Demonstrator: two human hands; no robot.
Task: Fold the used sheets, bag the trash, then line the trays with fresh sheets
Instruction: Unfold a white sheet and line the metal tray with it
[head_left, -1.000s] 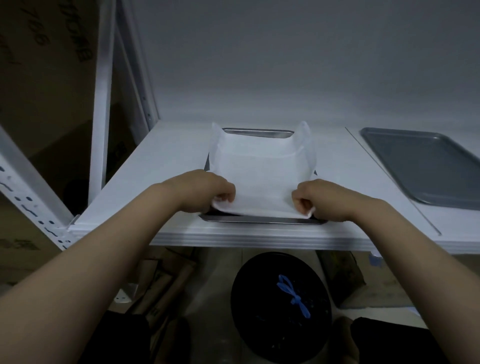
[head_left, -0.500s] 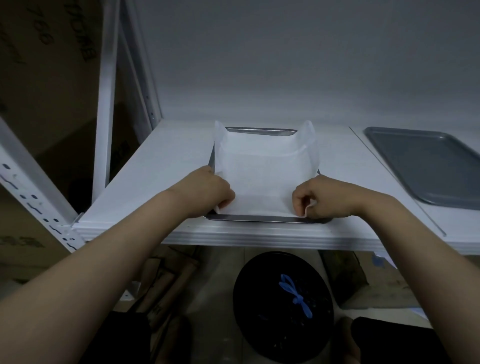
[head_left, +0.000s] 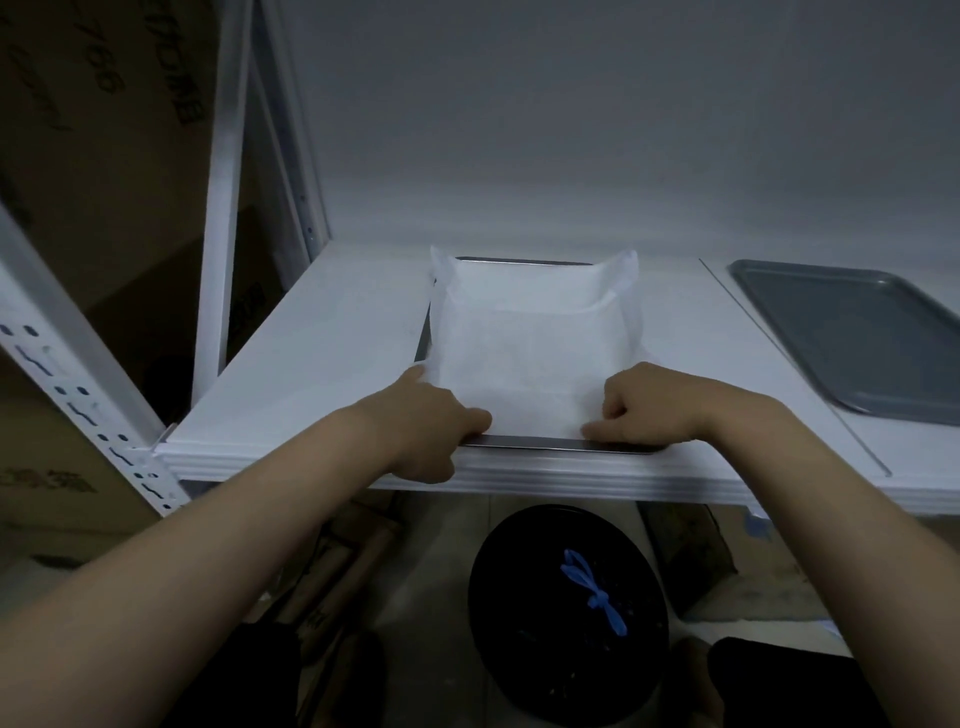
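Observation:
A white sheet (head_left: 530, 353) lies in a metal tray (head_left: 545, 442) at the front of the white shelf (head_left: 337, 353). Its far corners stand up above the tray's back rim. My left hand (head_left: 434, 415) rests on the sheet's near left corner, thumb stretched along the near edge and a fingertip at the left side. My right hand (head_left: 649, 405) is at the near right corner, its fingers curled on the sheet and its thumb lying along the tray's front rim.
A second grey tray (head_left: 852, 338) sits bare on the shelf to the right. Below the shelf edge stands a black bin (head_left: 519, 649) with a blue tie (head_left: 595, 590) in it. White shelf uprights (head_left: 223, 208) and cardboard boxes (head_left: 104, 156) are to the left.
Both hands moved down and toward the shelf's front edge. The sheet's near edge, held up before, now lies flat in the tray. My left hand's pinch has spread out.

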